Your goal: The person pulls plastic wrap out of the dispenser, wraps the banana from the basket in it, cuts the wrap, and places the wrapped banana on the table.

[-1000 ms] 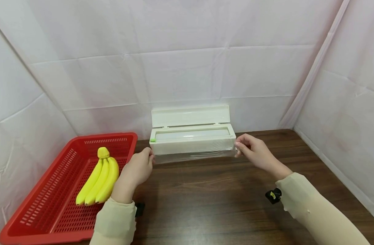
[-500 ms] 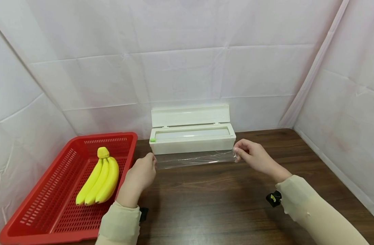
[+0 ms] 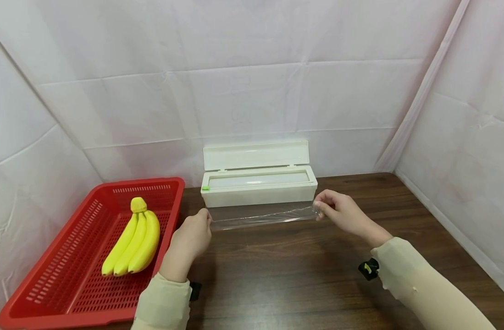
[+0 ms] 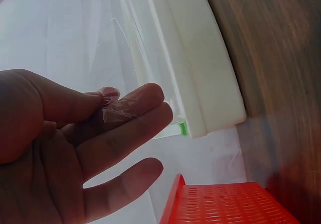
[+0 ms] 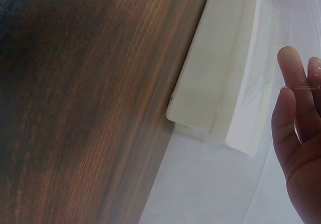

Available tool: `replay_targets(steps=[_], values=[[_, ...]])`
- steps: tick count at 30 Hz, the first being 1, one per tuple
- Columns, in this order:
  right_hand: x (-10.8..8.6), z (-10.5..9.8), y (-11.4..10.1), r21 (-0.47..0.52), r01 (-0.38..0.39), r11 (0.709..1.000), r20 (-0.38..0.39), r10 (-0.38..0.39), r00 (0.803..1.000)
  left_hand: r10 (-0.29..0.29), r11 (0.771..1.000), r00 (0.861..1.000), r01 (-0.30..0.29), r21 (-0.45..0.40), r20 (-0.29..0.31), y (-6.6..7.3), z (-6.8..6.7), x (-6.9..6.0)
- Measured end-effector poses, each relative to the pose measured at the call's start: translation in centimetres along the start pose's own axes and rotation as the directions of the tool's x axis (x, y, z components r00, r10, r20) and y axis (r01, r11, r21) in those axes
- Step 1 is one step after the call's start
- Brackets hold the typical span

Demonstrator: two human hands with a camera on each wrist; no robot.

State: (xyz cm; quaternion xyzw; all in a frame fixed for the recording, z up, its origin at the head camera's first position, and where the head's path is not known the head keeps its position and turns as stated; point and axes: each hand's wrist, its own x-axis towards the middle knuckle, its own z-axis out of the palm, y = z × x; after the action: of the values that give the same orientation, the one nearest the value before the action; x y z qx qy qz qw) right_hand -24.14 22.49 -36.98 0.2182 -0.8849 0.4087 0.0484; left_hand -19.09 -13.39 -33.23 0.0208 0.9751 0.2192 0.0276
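A strip of clear plastic wrap (image 3: 264, 218) stretches between my two hands in the head view, just in front of the white dispenser box (image 3: 260, 195). My left hand (image 3: 191, 236) pinches its left end; in the left wrist view thumb and forefinger grip the crumpled film (image 4: 118, 111) while the other fingers extend. At the opposite end my right hand (image 3: 344, 214) pinches the film between thumb and fingers. The dispenser's lid (image 3: 256, 156) stands raised at the back, and a white roll (image 3: 257, 180) shows inside. A small green piece (image 3: 206, 188) sits on the box's left corner.
Left of my left arm stands a red perforated basket (image 3: 49, 247) with a bunch of yellow bananas (image 3: 136, 243) in it. Brown wood-grain table (image 3: 276, 275) lies below my hands. White cloth walls (image 3: 252, 101) enclose the back and sides.
Both hands have drawn the plastic wrap down and away from the box front toward me. The film over the box's front face is now off it. The box and bananas have stayed put.
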Motion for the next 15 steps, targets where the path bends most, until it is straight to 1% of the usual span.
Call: replay_targets(steps=[6,15], values=[[-0.12,0.30,0.30,0.001,-0.013,1.000,0.013,0.013,1.000,-0.010,1.000,1.000,0.010,-0.004,-0.001,-0.20,0.49,-0.04],[-0.52,0.51,0.27,-0.039,-0.020,0.999,0.024,0.021,0.999,0.002,1.000,1.000,-0.002,0.002,-0.007,-0.36,0.98,-0.19]])
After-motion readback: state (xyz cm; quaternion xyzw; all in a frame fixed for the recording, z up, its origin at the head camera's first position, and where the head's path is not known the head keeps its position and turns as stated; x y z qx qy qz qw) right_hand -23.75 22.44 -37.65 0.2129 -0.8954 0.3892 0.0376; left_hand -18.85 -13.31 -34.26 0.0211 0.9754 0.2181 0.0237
